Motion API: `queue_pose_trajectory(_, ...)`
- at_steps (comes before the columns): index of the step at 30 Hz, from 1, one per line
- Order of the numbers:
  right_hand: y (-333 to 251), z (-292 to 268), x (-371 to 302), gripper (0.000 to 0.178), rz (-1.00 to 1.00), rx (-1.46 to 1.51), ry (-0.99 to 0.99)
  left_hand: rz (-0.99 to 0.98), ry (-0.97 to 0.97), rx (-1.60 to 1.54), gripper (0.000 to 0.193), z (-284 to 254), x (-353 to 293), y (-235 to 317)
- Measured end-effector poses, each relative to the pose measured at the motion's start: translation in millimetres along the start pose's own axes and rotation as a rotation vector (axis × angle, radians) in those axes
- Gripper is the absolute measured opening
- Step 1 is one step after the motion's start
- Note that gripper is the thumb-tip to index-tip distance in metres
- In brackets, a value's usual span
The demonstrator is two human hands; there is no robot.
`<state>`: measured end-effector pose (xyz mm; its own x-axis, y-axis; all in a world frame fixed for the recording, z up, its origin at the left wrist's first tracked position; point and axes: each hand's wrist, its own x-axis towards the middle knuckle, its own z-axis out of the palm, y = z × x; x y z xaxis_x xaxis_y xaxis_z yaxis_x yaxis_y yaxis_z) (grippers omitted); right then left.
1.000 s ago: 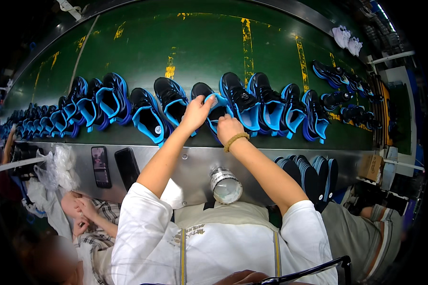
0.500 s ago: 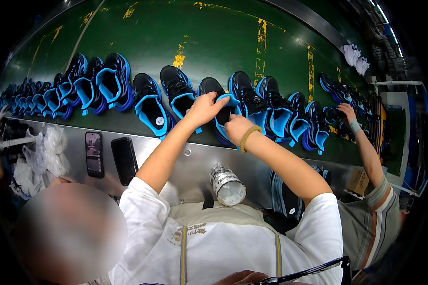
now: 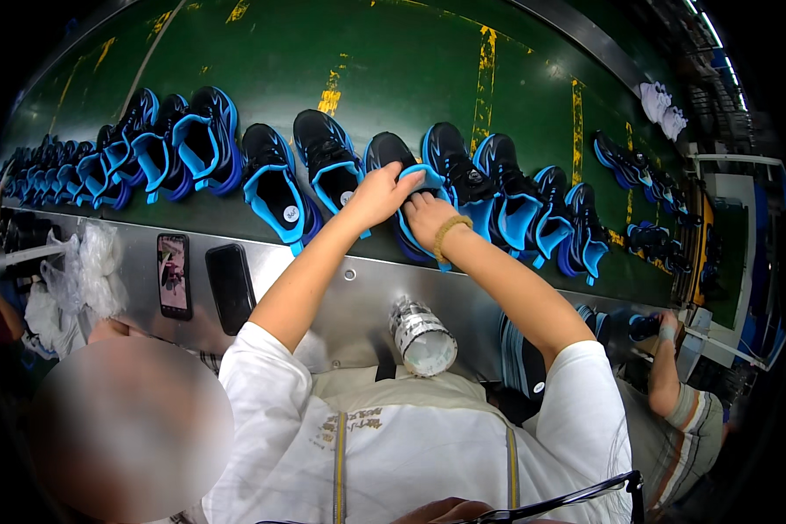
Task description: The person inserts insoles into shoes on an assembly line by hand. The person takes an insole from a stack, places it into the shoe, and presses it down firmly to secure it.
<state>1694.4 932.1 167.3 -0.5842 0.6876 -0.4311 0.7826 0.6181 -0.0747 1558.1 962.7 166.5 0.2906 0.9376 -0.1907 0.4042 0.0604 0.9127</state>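
Observation:
A black sneaker with blue lining (image 3: 382, 150) stands toe-away on the green conveyor belt before me. My left hand (image 3: 375, 201) is closed on its light-blue tongue, thumb along the padded edge, holding it up. My right hand (image 3: 432, 225), with a tan band at the wrist, reaches into the shoe opening; its fingertips are hidden inside. Close to the left stand two like shoes, one (image 3: 272, 188) with a round white sticker on its insole. To the right, another sneaker (image 3: 452, 170) sits almost against the one I hold.
Rows of the same shoes line the green belt (image 3: 262, 65) on both sides. On the metal ledge lie two phones (image 3: 174, 278) (image 3: 230, 286) and a clear jar (image 3: 422, 339). Plastic bags (image 3: 100, 271) hang at left. A co-worker's arm (image 3: 664, 375) is at the right.
My right hand has moved further over the shoe opening, its fingers now reaching inside. My left hand stays on the tongue. The co-worker's hand has drawn back from the belt with a dark shoe.

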Motion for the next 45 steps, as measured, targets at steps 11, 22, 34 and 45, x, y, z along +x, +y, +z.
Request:
queue_pose_trajectory(11, -10, -6, 28, 0.032, 0.037, -0.131, -0.437, -0.034, -0.09, 0.062, 0.042, -10, -2, 8)
queue_pose_trajectory(22, -2, -53, -5, 0.048, -0.099, 0.062, -0.646, 0.482, 0.238, 0.686, 0.023, 4, 6, 7)
queue_pose_trajectory(34, -35, 21, -101, 0.02, 0.187, 0.522, 0.656, 0.459, 0.055, 0.761, 0.033, 1, -12, 15)
queue_pose_trajectory(45, -49, 25, -76, 0.017, 0.247, 0.803, 0.68, 0.604, 0.084, 1.428, 0.006, -7, 0, 1)
